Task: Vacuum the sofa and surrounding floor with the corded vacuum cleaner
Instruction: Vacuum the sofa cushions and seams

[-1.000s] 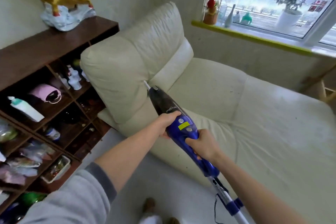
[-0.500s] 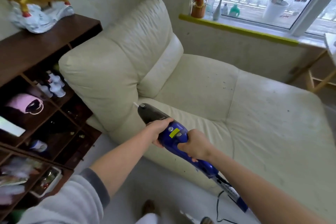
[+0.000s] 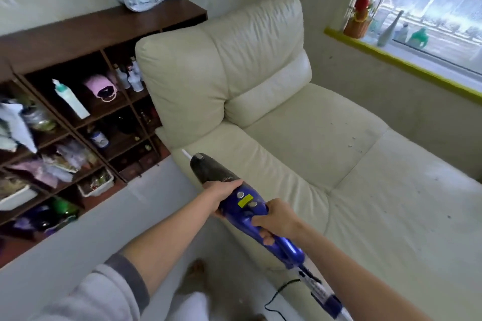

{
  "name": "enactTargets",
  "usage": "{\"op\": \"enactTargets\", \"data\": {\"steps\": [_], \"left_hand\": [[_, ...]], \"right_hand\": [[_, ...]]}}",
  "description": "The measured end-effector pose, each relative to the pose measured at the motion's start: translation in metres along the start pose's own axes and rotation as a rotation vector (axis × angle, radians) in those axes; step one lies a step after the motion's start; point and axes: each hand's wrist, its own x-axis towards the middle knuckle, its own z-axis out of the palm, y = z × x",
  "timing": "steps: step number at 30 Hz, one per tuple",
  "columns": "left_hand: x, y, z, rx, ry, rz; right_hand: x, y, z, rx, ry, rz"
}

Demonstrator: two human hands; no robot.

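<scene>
I grip the blue vacuum cleaner (image 3: 245, 206) with both hands, left hand (image 3: 221, 191) forward, right hand (image 3: 277, 219) behind. Its nozzle apparently touches the cream sofa (image 3: 300, 138) beside a dark shelf unit (image 3: 78, 101) on pale floor (image 3: 167, 190).

Both arms outstretched, hands (image 3: 221, 197) (image 3: 276, 219) curled, gripping.

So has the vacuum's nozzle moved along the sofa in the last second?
Yes. The vacuum cleaner has come down the sofa: its nozzle tip, earlier against the back cushion, now sits at the seat's front corner, beside the shelf unit.
</scene>
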Motion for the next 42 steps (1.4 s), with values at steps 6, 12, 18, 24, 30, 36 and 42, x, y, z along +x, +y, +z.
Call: {"op": "enactTargets", "data": {"steps": [6,12,18,24,30,36,42], "left_hand": [[-0.009,0.007,-0.016,-0.085,0.047,0.009],[0.024,0.005,-0.026,-0.202,-0.014,-0.087],[0.023,0.025,-0.043,-0.315,-0.146,-0.153],[0.044,0.034,-0.047,-0.364,-0.148,-0.170],[0.058,0.032,-0.043,-0.546,-0.096,-0.194],[0.064,0.032,-0.037,-0.601,-0.069,-0.181],[0.073,0.039,-0.028,-0.709,-0.041,-0.207]], "right_hand": [[0.004,-0.019,0.006,-0.128,-0.003,-0.038],[0.027,-0.053,0.030,-0.452,0.098,-0.082],[0.043,-0.081,0.045,-0.892,0.174,-0.207],[0.052,-0.097,0.047,-1.177,0.164,-0.306],[0.064,-0.115,0.002,-0.883,-0.265,-0.124],[0.080,-0.097,0.004,-0.783,-0.272,-0.013],[0.092,-0.087,-0.002,-0.963,-0.073,-0.138]]}}
